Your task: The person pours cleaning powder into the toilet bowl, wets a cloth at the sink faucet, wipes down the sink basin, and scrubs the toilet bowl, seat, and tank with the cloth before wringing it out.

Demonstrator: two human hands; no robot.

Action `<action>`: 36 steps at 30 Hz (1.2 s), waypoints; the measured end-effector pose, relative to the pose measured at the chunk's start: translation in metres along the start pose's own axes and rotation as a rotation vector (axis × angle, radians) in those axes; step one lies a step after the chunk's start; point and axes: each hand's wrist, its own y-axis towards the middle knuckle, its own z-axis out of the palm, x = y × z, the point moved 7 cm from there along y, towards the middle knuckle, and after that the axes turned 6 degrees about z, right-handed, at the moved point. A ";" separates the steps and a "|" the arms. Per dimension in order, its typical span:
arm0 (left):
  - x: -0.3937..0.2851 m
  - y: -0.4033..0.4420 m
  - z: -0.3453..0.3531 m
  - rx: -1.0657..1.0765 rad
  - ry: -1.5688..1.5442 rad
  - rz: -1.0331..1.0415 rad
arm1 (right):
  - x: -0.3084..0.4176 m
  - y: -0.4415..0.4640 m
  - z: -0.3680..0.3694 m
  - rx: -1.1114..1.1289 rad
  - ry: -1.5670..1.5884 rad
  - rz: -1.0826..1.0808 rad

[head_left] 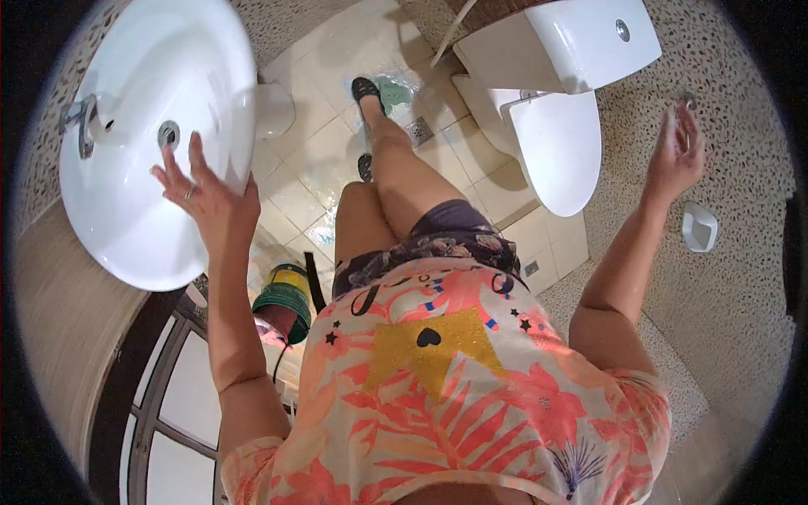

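Note:
Over the right part of the white sink basin (126,202) is my left hand (215,202), fingers spread, with a ring on one finger and nothing held. Its fingertips appear close to the drain (169,133). My right hand (677,151) is raised beside the speckled wall at the right, near a small metal fitting (690,101). Its fingers are extended and slightly blurred, with nothing visible in them. A white soap dish (699,226) is on the wall below that hand. The metal faucet (84,126) stands at the basin's left edge.
A white toilet (555,151) with its lid down stands between my legs and the right wall. Wet floor tiles (295,185) surround my black shoes (367,89). A floor drain (419,130) and a green patch (394,94) are ahead. Stacked buckets (284,303) sit below the sink.

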 end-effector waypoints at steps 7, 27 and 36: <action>0.006 0.005 0.000 0.055 -0.065 -0.014 | 0.104 0.020 0.084 0.071 0.218 -0.417; -0.009 0.019 0.006 0.075 -0.155 0.012 | 0.053 0.098 0.081 -0.200 0.176 -0.092; -0.006 0.018 0.006 0.158 -0.074 0.045 | 0.106 0.169 0.093 -0.831 -0.064 0.145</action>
